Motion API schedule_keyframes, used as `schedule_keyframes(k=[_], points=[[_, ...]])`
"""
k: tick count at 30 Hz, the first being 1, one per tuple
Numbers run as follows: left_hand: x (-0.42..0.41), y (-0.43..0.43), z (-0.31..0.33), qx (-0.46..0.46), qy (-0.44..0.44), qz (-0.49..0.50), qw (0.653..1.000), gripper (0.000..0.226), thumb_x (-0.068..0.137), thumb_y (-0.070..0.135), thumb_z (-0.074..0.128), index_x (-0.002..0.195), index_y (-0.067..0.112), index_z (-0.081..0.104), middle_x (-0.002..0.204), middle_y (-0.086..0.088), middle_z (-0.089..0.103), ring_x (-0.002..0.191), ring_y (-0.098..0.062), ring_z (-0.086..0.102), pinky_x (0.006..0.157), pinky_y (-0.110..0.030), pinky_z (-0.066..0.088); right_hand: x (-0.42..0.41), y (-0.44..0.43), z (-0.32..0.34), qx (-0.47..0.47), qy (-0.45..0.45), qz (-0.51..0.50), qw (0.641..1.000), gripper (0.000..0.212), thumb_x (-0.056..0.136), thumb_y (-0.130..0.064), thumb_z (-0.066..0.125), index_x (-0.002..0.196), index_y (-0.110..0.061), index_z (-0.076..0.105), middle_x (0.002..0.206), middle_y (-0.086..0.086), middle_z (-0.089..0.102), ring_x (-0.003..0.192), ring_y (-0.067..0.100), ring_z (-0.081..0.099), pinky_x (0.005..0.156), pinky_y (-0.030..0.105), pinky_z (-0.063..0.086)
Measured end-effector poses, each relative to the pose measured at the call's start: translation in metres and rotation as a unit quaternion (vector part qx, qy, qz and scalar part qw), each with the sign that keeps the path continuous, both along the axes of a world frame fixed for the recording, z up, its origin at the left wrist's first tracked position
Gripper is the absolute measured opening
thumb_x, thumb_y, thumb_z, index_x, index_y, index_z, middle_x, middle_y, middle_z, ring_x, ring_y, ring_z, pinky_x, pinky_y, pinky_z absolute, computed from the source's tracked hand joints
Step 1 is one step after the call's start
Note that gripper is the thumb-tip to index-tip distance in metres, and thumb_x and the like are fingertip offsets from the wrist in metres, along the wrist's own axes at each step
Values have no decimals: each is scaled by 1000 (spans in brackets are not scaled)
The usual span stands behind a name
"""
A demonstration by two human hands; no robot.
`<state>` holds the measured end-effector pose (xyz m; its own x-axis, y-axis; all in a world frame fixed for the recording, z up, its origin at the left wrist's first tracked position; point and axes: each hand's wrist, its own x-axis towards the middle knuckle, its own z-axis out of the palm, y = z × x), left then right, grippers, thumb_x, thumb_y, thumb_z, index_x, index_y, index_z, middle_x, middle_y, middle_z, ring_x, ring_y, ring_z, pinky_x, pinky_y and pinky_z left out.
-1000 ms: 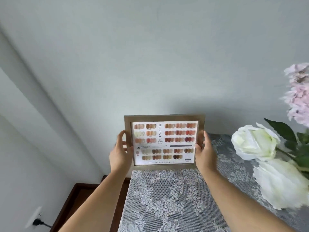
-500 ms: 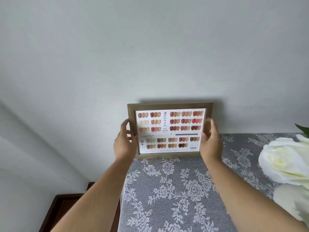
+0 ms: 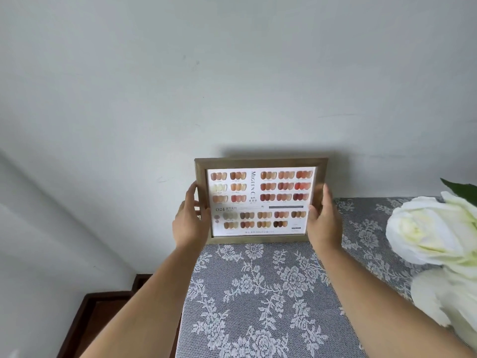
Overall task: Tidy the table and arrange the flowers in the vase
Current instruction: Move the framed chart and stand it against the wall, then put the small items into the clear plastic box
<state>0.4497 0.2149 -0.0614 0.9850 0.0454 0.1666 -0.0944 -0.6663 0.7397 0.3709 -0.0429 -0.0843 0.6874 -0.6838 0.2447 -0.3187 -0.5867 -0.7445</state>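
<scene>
Two bare hands hold a picture frame (image 3: 260,198) upright at the far edge of the table (image 3: 258,293), close to the white wall (image 3: 232,73). The left hand (image 3: 189,220) is at 9 o'clock of the frame, and its fingers are curled around the left side. The right hand (image 3: 324,220) is at 3 o'clock of the frame, and its fingers are wrapped around the right side. Both hands are closed on the frame. The bottom edge of the frame looks to sit right at the lace tablecloth (image 3: 271,301), but I cannot tell if it touches. The frame is brown, and the card inside shows rows of little painted nails in pink, orange, red and brown. At 3 o'clock of the view, well apart from the frame, are big white flowers (image 3: 436,228) with a green leaf (image 3: 462,188) behind them. At 7 o'clock of the view, below the table, there is some dark brown wood (image 3: 103,319).
</scene>
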Motion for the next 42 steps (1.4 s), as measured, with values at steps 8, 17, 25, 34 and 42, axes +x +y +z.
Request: schedule_keyframes(k=[8,17,25,34,42], points=[[-5,6,5,22,27,-28,999,67,88,29,53,140,42,15,120,-3,60,103,-22,61,85,-43,51,-11,-1,6,-37,4,42,998,76,88,-17,57,144,-36,10,143,1,41,100,32,60,64,37,53],[-51,11,46,52,-34,-33,998,71,77,26,67,137,29,29,129,-6,49,119,-25,47,88,-44,47,-70,24,41,-33,15,108,994,68,87,-23,58,142,-34,20,136,6,43,113,24,51,80,38,52],[-146,1,49,128,12,-112,985,62,78,30,68,132,31,36,130,-5,50,114,-23,49,92,-41,47,-162,28,51,-45,103,211,971,59,88,-30,54,137,-39,23,134,0,44,86,9,59,72,23,54],[-291,-79,31,179,51,-195,963,65,79,38,67,134,33,33,134,-3,45,114,-19,50,79,-31,50,-319,-40,46,-19,168,262,950,54,86,-31,58,133,-40,32,139,-10,41,115,7,44,89,26,41],[-383,-153,17,202,72,-278,936,66,77,34,70,133,36,35,138,0,42,117,-18,49,87,-34,52,-431,-112,38,-19,216,190,958,55,85,-24,60,132,-41,35,138,-11,42,81,3,55,61,13,45]])
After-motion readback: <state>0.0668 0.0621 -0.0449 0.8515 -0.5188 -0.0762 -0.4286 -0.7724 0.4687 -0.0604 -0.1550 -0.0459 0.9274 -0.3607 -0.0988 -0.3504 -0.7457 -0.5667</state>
